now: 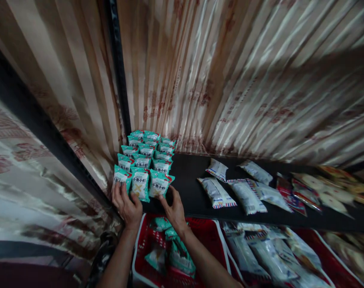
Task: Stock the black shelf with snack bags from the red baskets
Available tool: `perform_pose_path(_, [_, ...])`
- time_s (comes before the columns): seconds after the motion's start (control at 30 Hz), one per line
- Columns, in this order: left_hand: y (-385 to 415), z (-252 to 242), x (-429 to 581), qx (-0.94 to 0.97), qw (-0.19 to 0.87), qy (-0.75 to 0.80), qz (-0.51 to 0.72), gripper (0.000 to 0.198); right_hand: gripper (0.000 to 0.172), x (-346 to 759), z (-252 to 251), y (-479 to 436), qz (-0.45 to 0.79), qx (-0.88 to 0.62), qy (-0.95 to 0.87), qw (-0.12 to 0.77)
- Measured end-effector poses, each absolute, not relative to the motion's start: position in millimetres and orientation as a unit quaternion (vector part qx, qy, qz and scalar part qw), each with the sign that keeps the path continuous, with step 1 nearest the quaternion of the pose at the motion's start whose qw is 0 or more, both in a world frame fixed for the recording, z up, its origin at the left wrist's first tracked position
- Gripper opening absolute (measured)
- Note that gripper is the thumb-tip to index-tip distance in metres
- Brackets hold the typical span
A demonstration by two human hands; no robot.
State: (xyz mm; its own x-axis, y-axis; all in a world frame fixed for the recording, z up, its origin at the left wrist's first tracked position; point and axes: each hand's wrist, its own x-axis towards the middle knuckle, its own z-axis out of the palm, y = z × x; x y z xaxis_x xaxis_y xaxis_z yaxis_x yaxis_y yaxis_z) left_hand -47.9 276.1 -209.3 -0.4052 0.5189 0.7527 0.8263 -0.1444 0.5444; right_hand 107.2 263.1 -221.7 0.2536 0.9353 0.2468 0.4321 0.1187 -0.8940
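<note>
Teal-and-white snack packets stand upright in three close columns at the left end of the black shelf. My left hand (127, 206) has its fingers against the lower front of the left front packet (122, 176), its thumb at the edge of the middle front packet (140, 184). With thumb and fingers, my right hand (174, 208) grips the lower right corner of the right front packet (160, 183). Both hands are closed around packet edges, and the backs of these packets are hidden. Below my forearms, a red basket (210, 240) holds several loose teal packets (182, 256).
White packets with striped ends (218, 192) lie along the black shelf (186, 172), with red packets (290, 194) and round pale snacks farther right. Another basket below holds white packets (269, 252). Patterned curtain (182, 80) hangs behind; a dark metal post (120, 68) rises at left.
</note>
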Motion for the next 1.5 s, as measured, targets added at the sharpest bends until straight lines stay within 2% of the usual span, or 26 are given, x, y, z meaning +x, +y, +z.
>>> perform_pose_path(0.13, [256.0, -208.5, -36.4, -0.612, 0.141, -0.553, -0.547, 0.030, 0.041, 120.2, -219.4, 229.5, 0.266, -0.617, -0.522, 0.525])
perform_pose_path(0.23, [233.5, -211.4, -19.6, -0.709, 0.087, -0.461, -0.527, 0.028, 0.030, 138.1, -228.8, 193.8, 0.283, -0.625, -0.530, 0.498])
perform_pose_path(0.37, [207.2, -226.9, 12.2, -0.829, -0.037, -0.356, -0.430, 0.025, 0.027, 172.0, -259.8, 153.0, 0.309, -0.657, -0.566, 0.390])
perform_pose_path(0.53, [197.1, -263.3, 41.2, -0.881, -0.229, -0.387, -0.149, 0.034, 0.029, 217.7, -299.1, 124.2, 0.310, -0.764, -0.527, 0.208])
perform_pose_path(0.6, [196.5, -273.7, 45.7, -0.878, -0.262, -0.394, -0.079, 0.036, 0.030, 229.8, -305.0, 119.4, 0.307, -0.791, -0.510, 0.137])
perform_pose_path(0.67, [196.2, -275.8, 48.0, -0.887, -0.259, -0.377, -0.066, 0.034, 0.028, 235.4, -301.4, 119.8, 0.339, -0.784, -0.508, 0.112])
perform_pose_path(0.73, [196.6, -269.1, 50.0, -0.902, -0.225, -0.349, -0.118, 0.034, 0.024, 235.1, -287.3, 126.1, 0.406, -0.734, -0.529, 0.128])
perform_pose_path(0.8, [199.4, -256.4, 52.7, -0.900, -0.151, -0.333, -0.236, 0.035, 0.021, 231.1, -263.6, 138.9, 0.468, -0.660, -0.562, 0.173])
perform_pose_path(0.9, [209.7, -233.8, 56.6, -0.837, -0.013, -0.373, -0.400, 0.031, 0.032, 222.2, -219.2, 170.4, 0.510, -0.584, -0.560, 0.292])
perform_pose_path(0.97, [219.4, -221.8, 57.3, -0.784, 0.050, -0.420, -0.455, 0.030, 0.038, 215.4, -193.3, 198.8, 0.514, -0.558, -0.530, 0.379])
perform_pose_path(1.03, [228.0, -215.7, 55.6, -0.749, 0.084, -0.452, -0.477, 0.031, 0.041, 207.4, -176.9, 230.2, 0.502, -0.546, -0.500, 0.448])
perform_pose_path(1.1, [233.4, -215.9, 51.7, -0.727, 0.102, -0.473, -0.488, 0.032, 0.045, 197.7, -170.7, 260.5, 0.480, -0.537, -0.503, 0.477])
perform_pose_path(1.27, [237.9, -227.0, 42.6, -0.711, 0.082, -0.511, -0.476, 0.035, 0.049, 168.8, -176.7, 308.1, 0.446, -0.520, -0.544, 0.484])
perform_pose_path(1.5, [249.5, -227.4, 37.5, -0.711, 0.056, -0.528, -0.460, 0.037, 0.052, 152.3, -191.0, 320.4, 0.447, -0.518, -0.510, 0.521])
